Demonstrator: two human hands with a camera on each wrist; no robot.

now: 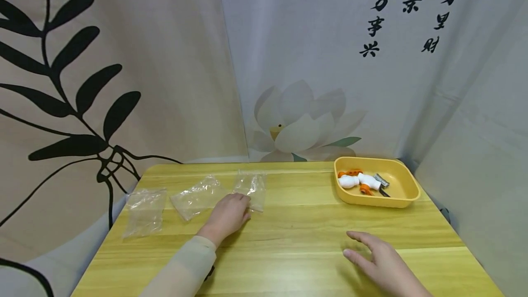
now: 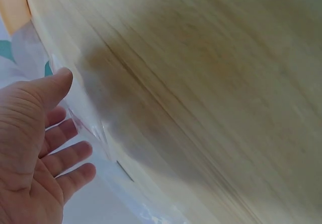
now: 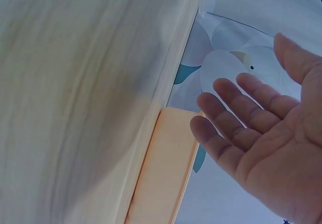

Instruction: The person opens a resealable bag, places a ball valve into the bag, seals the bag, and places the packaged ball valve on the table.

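Centrally, the left hand (image 1: 230, 212) reached from the near edge toward the far side, palm down over the near-left part of the right plastic bag (image 1: 256, 191). Its fingers (image 2: 73, 156) were loosely bent and slightly parted, the thumb standing clear of them; whether they touched the film could not be told. The forearm, in a pale sleeve (image 1: 181, 260), slanted across the surface (image 1: 297, 242). At near right, the right hand (image 1: 379, 258) hung above the wood, its palm facing left, with a wide gap between thumb and fingers and nothing held.

Two further clear bags lay flat to the left: the middle bag (image 1: 200, 196) beside the left hand, and the left bag (image 1: 144, 212) close to the surface's left edge. The left hand hid part of the right bag from the head view.

At far right stood a yellow tray (image 1: 402, 191) containing white pieces (image 1: 370, 181), orange pieces (image 1: 350, 173), a grey piece (image 1: 381, 180) and a dark piece (image 1: 384, 193); its near wall stood between these and the right hand. Behind hung a curtain (image 1: 177, 81) printed with leaves, a flower (image 1: 305, 127) and dark characters (image 1: 375, 26).
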